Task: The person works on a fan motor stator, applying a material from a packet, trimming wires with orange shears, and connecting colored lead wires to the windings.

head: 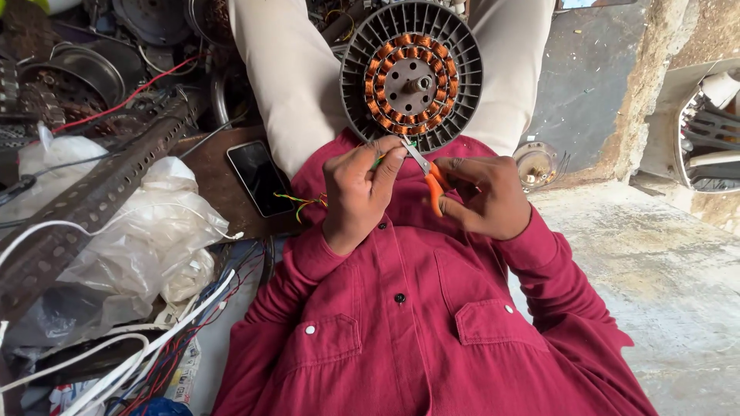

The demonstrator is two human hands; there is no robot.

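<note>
the left hand [356, 192] pinched a thin green wire [379, 160] between thumb and fingertips, while the right hand [486, 196] gripped orange-handled scissors [428, 176], blades closing at the wire's end. the motor stator [412, 75], ringed with copper coils, rested between the knees just above; the step appeared to be trimming or stripping a lead, calling for a light, controlled squeeze.

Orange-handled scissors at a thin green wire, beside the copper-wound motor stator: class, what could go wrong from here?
1. The left hand's fingertips pinch the thin green wire right by the blades of the orange-handled scissors; a slip might nick them.
2. The blades point toward the copper-wound motor stator; they might scrape a winding.
</note>
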